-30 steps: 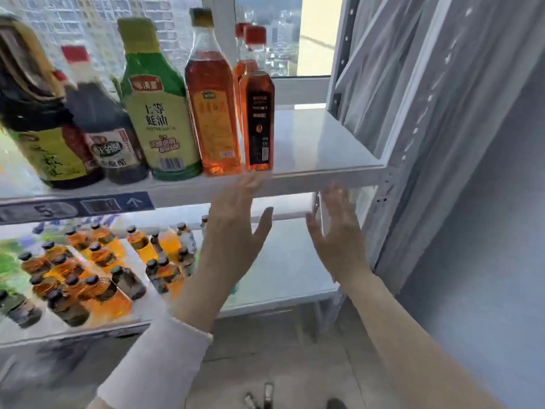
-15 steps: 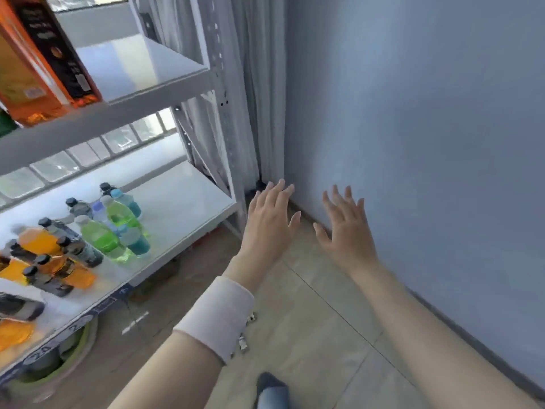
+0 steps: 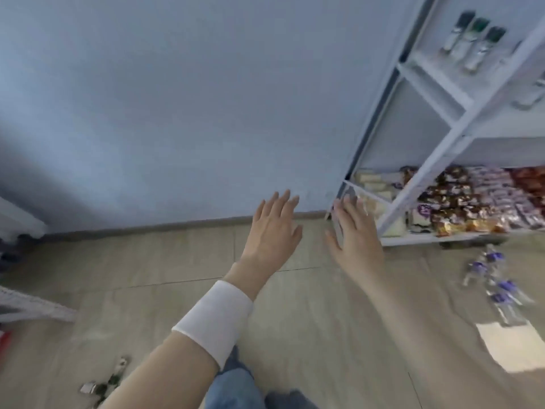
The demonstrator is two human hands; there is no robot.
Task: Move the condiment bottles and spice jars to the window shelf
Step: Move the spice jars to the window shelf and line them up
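Left hand (image 3: 272, 231) and right hand (image 3: 358, 240): both flat, fingers straight and slightly spread, palms down, side by side but apart. Neither holds anything. A white wristband (image 3: 215, 314) sits on the left forearm.

Below them lies a pale tiled floor (image 3: 177, 276). A cluster of small bottles (image 3: 495, 278) with purple labels lies on it to the right, blurred, so their kind cannot be determined.

Beyond, at right, stands a white metal rack (image 3: 463, 116). The right hand's fingertips overlap its lower corner in the view; contact cannot be confirmed. The lower shelf is packed with snack packets (image 3: 472, 199). On the upper shelf stand three slim, dark-capped spice jars (image 3: 469, 39), upright and close together. Behind everything is a plain blue wall (image 3: 206, 98). The window shelf is not in view.

Assessment: this appears to be the fetching step, with hands empty and the person facing the stock.

The next move calls for a reach up and right to the upper shelf, well above present hand height. The jars stand tightly, so an outer jar should be taken first, gripped round its body, to avoid toppling its neighbours.
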